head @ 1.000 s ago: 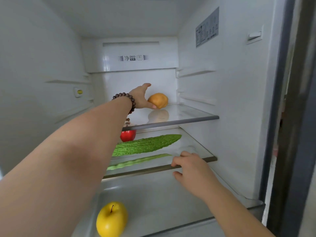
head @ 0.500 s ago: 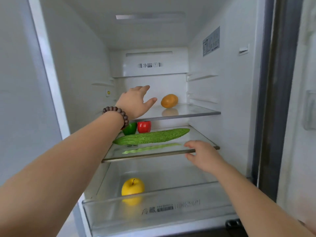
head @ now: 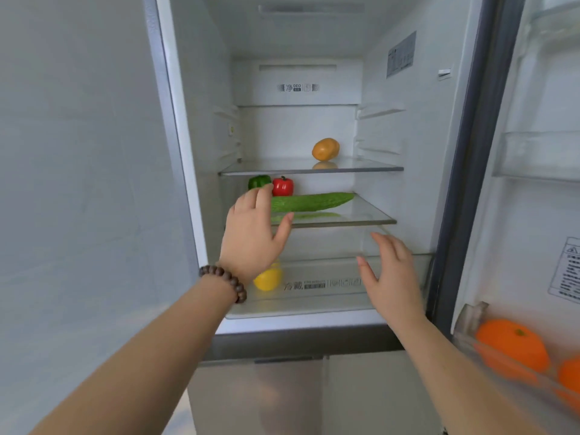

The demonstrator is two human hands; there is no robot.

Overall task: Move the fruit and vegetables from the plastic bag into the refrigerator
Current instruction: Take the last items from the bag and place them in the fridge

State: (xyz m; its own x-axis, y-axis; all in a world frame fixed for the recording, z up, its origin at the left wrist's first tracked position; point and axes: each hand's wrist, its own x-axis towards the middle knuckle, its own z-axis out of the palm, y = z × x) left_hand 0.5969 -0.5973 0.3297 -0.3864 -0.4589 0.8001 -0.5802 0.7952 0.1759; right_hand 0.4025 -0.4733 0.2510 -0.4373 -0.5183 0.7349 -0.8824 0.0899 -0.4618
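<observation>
The refrigerator (head: 392, 127) stands open in front of me. A brownish-orange potato (head: 325, 149) lies alone on the top glass shelf (head: 370, 168). On the middle shelf (head: 367, 219) sit a green pepper (head: 257, 181), a red pepper (head: 282, 186) and a long bitter gourd (head: 314, 201). A yellow apple (head: 266, 279) rests in the clear bottom drawer (head: 323, 296), partly behind my wrist. My left hand (head: 251, 233), with a bead bracelet, hovers open before the middle shelf. My right hand (head: 389, 274) is open before the drawer. Neither holds anything. No plastic bag is in view.
The right door (head: 539, 158) is swung open; its lower bin (head: 470, 315) holds two oranges (head: 511, 346). A closed left door panel (head: 78, 183) fills the left side. Lower drawer fronts (head: 314, 397) lie beneath the open compartment.
My left hand let go of the potato on the top shelf and drew back and down. My right hand left the middle shelf's edge. The view pulled back from the refrigerator.
</observation>
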